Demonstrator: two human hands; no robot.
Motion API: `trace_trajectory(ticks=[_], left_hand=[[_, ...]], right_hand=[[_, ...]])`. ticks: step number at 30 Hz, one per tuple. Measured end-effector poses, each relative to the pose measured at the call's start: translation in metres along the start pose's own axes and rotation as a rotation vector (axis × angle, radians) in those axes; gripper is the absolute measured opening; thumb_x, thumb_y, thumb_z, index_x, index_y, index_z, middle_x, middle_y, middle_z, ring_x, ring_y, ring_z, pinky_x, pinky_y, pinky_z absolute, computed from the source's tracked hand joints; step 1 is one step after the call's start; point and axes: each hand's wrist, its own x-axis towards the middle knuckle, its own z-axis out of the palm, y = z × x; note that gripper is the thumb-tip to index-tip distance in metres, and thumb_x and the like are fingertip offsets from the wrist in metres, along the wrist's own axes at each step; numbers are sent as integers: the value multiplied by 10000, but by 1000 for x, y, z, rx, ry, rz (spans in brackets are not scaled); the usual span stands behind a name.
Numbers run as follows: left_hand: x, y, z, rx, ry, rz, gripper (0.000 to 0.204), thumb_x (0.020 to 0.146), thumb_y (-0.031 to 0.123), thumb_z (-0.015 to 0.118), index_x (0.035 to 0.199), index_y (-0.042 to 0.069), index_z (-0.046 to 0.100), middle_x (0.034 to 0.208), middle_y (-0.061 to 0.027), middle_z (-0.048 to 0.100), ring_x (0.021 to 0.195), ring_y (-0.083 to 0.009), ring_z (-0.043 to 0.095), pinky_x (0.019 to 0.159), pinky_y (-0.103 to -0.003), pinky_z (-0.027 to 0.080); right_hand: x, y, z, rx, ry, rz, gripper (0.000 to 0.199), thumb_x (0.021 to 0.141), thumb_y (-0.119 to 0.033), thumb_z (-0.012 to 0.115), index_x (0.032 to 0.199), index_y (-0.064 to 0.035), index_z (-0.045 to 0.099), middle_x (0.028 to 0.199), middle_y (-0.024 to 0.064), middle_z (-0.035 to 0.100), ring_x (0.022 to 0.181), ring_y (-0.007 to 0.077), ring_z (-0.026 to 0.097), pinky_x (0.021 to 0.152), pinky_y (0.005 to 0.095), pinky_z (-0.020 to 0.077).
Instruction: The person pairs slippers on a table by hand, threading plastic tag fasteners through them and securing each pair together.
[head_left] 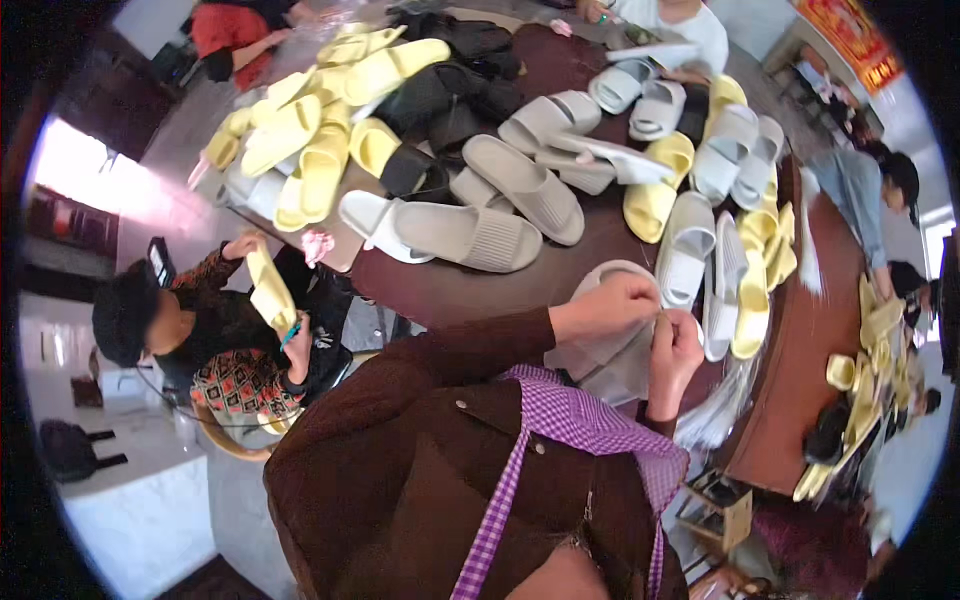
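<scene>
The grey slipper lies beneath your hands, at the near side of the tabletop. Your left grip and right grip have fingertips pressed together; you cannot tell what they pinch. Caution: a sharp tug could shift the slipper; a dragging right sleeve could snag the clear strands.

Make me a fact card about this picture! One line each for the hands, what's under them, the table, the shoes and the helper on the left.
Hands: left hand and right hand, fingertips close together; anything pinched is too small to tell
Under them: gray slide
Table: dark reddish-brown
Shoes there: yellow slides, black slides, gray slides
Person at left: holding one yellow slide
</scene>
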Motion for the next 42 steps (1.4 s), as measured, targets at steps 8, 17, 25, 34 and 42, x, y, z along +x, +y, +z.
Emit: trace_trajectory(ticks=[8,17,25,34,42], left_hand=[[-23,15,-78,227,-51,-36,140,808,130,536,836,-2,575,719,8,547,679,-86,508,592,-229,412],[-11,-9,-93,157,58,-126,225,792,140,582,971,4,573,764,-12,544,690,-99,503,621,-241,417],[-1,70,-106,93,-104,38,491,808,65,569,1267,34,395,1132,-98,502,958,-150,528,796,-254,452],[-38,249,-87,-397,-521,662,759,759,27,620,1373,85,179,1069,-223,554,859,-229,585,733,-316,499],[4,236,-82,-358,-626,635,736,761,30,616,1364,77,196,1062,-224,556,851,-232,587,729,-319,499]], right_hand=[[3,-14,87,216,55,-51,41,827,-18,550,817,8,580,716,2,549,639,59,469,558,203,388],[24,14,104,236,83,-10,72,818,-18,561,876,1,599,735,87,600,683,122,549,655,256,449],[12,52,84,140,86,3,172,855,-44,522,991,33,595,921,108,636,861,176,589,786,288,452],[13,-90,18,709,-135,-38,228,868,-73,516,1073,1,583,984,59,629,926,169,576,823,292,440],[36,-170,-7,1444,-866,-639,280,894,-285,475,780,-59,595,720,84,621,634,281,595,750,380,454]])
